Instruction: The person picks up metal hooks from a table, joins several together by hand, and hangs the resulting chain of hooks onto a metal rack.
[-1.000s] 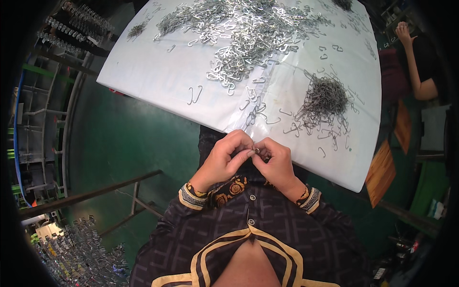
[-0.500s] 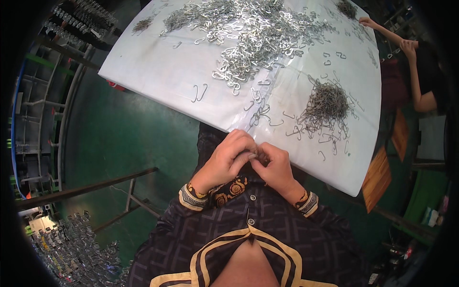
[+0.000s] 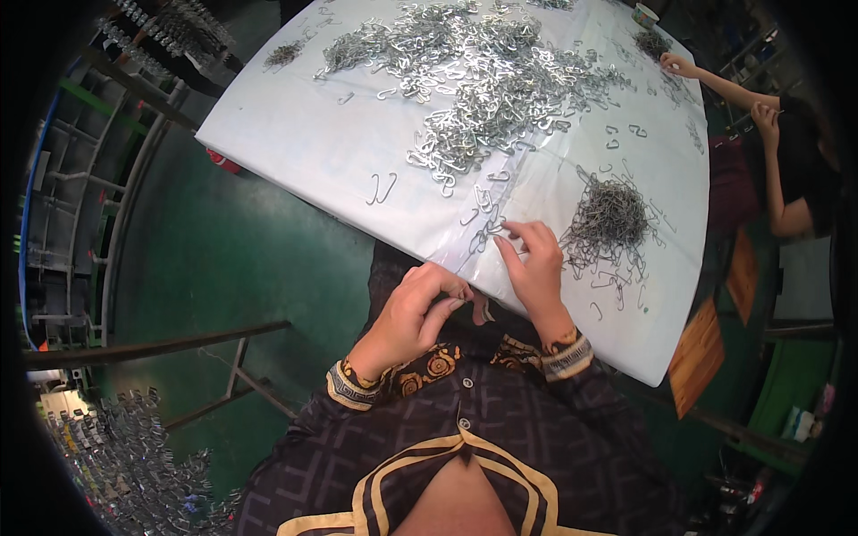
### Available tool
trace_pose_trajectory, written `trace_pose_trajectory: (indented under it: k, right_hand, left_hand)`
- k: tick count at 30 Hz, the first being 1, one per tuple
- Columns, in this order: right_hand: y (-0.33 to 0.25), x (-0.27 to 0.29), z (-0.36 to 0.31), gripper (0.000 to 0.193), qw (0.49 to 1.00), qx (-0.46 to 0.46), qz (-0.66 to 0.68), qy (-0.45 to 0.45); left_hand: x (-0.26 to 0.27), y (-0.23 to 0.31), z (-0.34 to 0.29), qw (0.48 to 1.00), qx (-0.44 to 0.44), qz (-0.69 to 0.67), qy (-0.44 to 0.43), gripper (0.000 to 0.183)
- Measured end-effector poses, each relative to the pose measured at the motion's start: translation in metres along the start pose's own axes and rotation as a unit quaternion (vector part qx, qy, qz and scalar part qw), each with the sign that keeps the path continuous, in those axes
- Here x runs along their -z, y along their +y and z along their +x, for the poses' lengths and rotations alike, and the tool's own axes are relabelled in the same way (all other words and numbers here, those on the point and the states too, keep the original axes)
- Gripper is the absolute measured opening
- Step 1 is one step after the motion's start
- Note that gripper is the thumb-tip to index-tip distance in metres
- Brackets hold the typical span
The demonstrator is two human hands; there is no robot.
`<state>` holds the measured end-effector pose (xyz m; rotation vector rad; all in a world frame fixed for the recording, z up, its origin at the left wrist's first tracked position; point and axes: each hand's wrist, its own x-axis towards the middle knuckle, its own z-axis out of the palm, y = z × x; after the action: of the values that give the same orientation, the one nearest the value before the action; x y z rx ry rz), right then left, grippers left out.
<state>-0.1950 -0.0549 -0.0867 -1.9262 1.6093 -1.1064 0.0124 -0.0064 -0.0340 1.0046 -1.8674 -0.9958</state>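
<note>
My left hand (image 3: pixel 418 308) is closed in a pinch just off the table's near edge. Whatever sits between its thumb and forefinger is too small to make out. Over the table's near edge, my right hand (image 3: pixel 536 265) has its thumb and forefinger apart, with the tips at a short row of loose bent-wire clips (image 3: pixel 483 214). To its right lies a dense heap of thin grey wire hooks (image 3: pixel 609 213). A large spread of shiny metal clips (image 3: pixel 487 98) covers the table's far middle.
The white-covered table (image 3: pixel 295 152) has a corner pointing left and one near right. Two loose hooks (image 3: pixel 382 188) lie left of centre. At the far right a co-worker's hand (image 3: pixel 679 64) is by a small wire heap (image 3: pixel 652 41). A metal rail (image 3: pixel 179 344) runs at lower left.
My hands were together at the table edge; my right hand has parted from the left and moved forward and right over the clips. My left hand stays pinched, slightly lower.
</note>
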Motion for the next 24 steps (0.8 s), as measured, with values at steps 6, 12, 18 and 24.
trace_pose_trajectory:
  k: [6, 12, 18, 24]
  right_hand:
    - [0.02, -0.038, 0.04, 0.023, 0.985, 0.077, -0.151, 0.004]
    - [0.025, -0.047, 0.048, 0.022, 0.98, 0.046, -0.19, -0.033]
    - [0.025, -0.044, 0.053, 0.029, 0.989, 0.004, -0.147, -0.025]
    - [0.02, -0.04, 0.063, 0.029, 0.99, -0.019, -0.124, -0.062]
  left_hand:
    - [-0.002, 0.003, -0.002, 1.0, -0.005, 0.003, 0.001, 0.016]
    - [-0.003, -0.002, -0.008, 1.0, 0.002, 0.006, 0.009, 0.016]
    - [-0.005, 0.001, -0.005, 1.0, -0.007, -0.005, -0.005, 0.015]
    - [-0.007, 0.001, -0.005, 1.0, -0.004, -0.014, -0.015, 0.016]
